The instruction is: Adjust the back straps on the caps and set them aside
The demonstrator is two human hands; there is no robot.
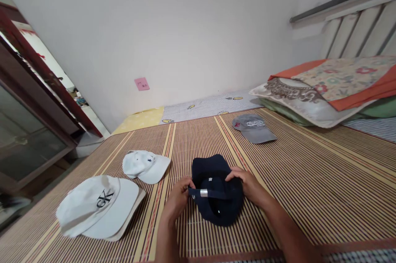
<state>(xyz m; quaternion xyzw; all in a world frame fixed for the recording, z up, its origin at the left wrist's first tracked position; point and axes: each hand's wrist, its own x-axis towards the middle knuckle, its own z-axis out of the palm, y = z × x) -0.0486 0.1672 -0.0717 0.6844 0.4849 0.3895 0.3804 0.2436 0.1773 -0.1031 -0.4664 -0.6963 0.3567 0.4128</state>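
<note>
A dark navy cap (pixel 221 211) is held upside down over the striped mat, its inside facing up and its brim pointing away from me. Its back strap with a silver buckle crosses the opening on the near side. My left hand (pixel 180 195) pinches the cap's left edge by the end of the strap. On the right side, my right hand (pixel 246 182) grips the rim, thumb and fingers over the edge. Left of my hands lie a small white cap (pixel 139 163) and a larger white cap (pixel 89 205) with black letters, stacked on another pale brim.
A grey cap (pixel 255 128) lies farther back on the striped mat (pixel 297 164). Pillows (pixel 309 98) with a floral orange-edged cover are piled at the back right, below a radiator (pixel 361 28). A pink note (pixel 141 83) is on the wall.
</note>
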